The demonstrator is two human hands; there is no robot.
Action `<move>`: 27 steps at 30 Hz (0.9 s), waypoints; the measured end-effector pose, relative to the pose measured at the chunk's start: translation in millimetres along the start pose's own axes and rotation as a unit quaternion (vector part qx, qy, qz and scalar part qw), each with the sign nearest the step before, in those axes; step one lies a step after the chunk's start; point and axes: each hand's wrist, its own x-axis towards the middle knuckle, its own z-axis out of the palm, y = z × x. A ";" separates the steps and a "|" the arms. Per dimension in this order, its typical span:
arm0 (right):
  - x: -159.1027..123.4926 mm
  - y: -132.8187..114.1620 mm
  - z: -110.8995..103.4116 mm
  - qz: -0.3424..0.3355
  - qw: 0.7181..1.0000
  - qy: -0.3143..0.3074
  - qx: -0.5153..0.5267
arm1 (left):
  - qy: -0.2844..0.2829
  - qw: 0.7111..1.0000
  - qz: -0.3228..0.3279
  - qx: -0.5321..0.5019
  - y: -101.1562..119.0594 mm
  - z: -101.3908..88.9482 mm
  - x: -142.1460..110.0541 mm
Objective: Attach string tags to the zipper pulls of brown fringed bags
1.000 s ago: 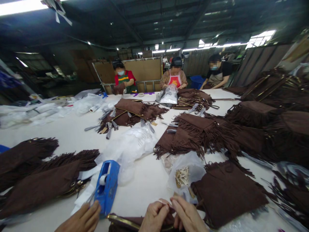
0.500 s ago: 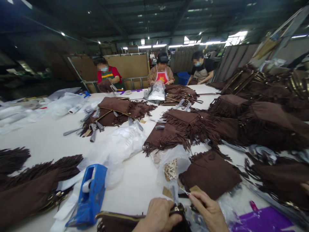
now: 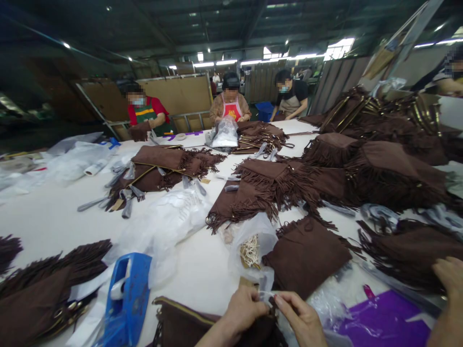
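Low in the middle, my left hand (image 3: 243,308) and my right hand (image 3: 302,315) are close together, fingertips pinched on a thin white string (image 3: 266,293). Under my left forearm lies a brown fringed bag (image 3: 181,322) with a gold zipper. Just beyond my fingers are a kraft-brown tag (image 3: 248,283), partly covered, and a clear plastic bag (image 3: 265,226) full of white strings (image 3: 250,251). Another brown fringed bag (image 3: 307,255) rests flat past my right hand. What sits directly beneath my fingertips is hidden.
A blue tape dispenser (image 3: 126,294) stands left of my hands. Purple sheeting (image 3: 387,320) under clear plastic lies at right, near another person's hand (image 3: 450,277). Piles of fringed bags (image 3: 401,168) cover the right side; white plastic bags (image 3: 173,217) lie mid-table. Several co-workers sit opposite.
My hands have come together, and the left one has moved from the bag's hardware to the string. The view has turned slightly right. Another person's hand shows more at right.
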 end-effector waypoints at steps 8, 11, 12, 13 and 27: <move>-10.9 6.3 12.0 0.008 0.999 0.034 0.007 | -0.042 0.971 0.026 -0.235 -11.8 -39.9 -18.7; -13.6 5.9 18.7 -0.020 1.000 0.024 0.005 | -0.057 0.981 0.048 -0.179 -8.8 -53.2 -32.0; -13.8 5.1 20.9 -0.024 0.999 0.021 0.009 | -0.066 0.987 0.056 -0.137 -7.5 -54.3 -35.1; -13.9 4.1 22.9 -0.028 0.999 0.021 0.012 | -0.071 0.992 0.059 -0.085 -6.3 -53.7 -37.2; -23.2 4.5 26.4 -0.078 0.996 0.040 -0.009 | -0.100 0.984 -0.008 -0.148 -23.0 -40.6 -10.3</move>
